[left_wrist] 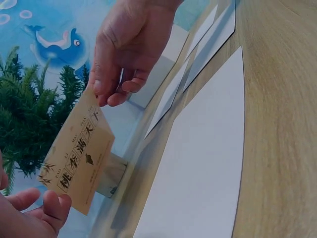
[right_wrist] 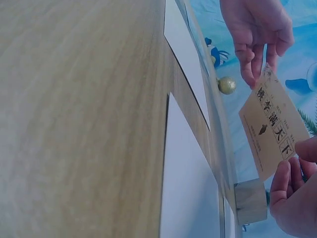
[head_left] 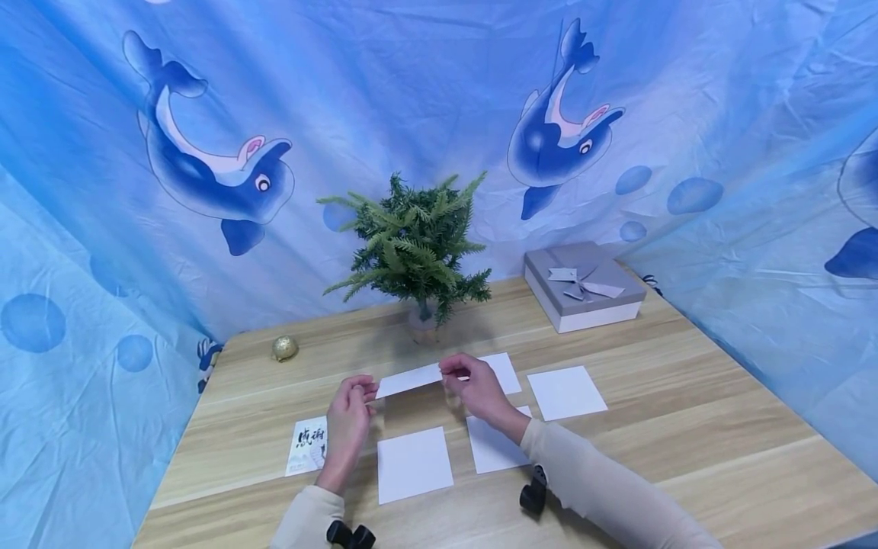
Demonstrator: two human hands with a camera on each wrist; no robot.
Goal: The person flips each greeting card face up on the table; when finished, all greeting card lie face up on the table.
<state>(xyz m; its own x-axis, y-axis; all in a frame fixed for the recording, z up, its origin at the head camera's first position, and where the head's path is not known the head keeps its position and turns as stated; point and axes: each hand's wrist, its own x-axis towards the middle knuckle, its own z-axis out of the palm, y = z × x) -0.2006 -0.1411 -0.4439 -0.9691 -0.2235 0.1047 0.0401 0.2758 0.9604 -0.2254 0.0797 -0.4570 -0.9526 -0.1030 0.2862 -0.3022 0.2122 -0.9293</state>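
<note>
Between my two hands a small card (head_left: 410,380) is held up above the table, its white side facing up. Its other side shows in the wrist views: tan, with a row of large black characters and small bamboo leaves on the printed card (left_wrist: 81,158). My left hand (head_left: 348,423) pinches the left end of it. At the opposite end, the right hand (head_left: 475,387) pinches the card between thumb and fingers. Several white cards (head_left: 414,465) lie flat on the table around and below the hands. A card with black characters (head_left: 306,446) lies left of the left hand, partly hidden by it.
A small green potted tree (head_left: 414,244) stands at the back of the wooden table (head_left: 686,457). To its right sits a grey-lidded gift box (head_left: 583,286) with a ribbon bow. A gold ball (head_left: 284,348) rests at back left. Blue dolphin curtains (head_left: 411,99) surround the table.
</note>
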